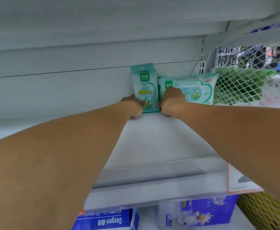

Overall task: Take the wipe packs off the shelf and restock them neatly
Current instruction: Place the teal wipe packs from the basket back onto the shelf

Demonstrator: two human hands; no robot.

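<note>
Upright wipe pack (pixel 145 90) between both hands (pixel 133 107), against shelf (pixel 152 138) back.

A single head-worn wide-angle view looks forward and slightly down into a white shelf (pixel 152 143) (edges bend from the lens). Both forearms stretch away toward the shelf's back wall (pixel 69 90), close up.

upright pack (pixel 144 87) left | flat pack (pixel 197 87) right, touching | shelf (pixel 152 143) rear
</note>
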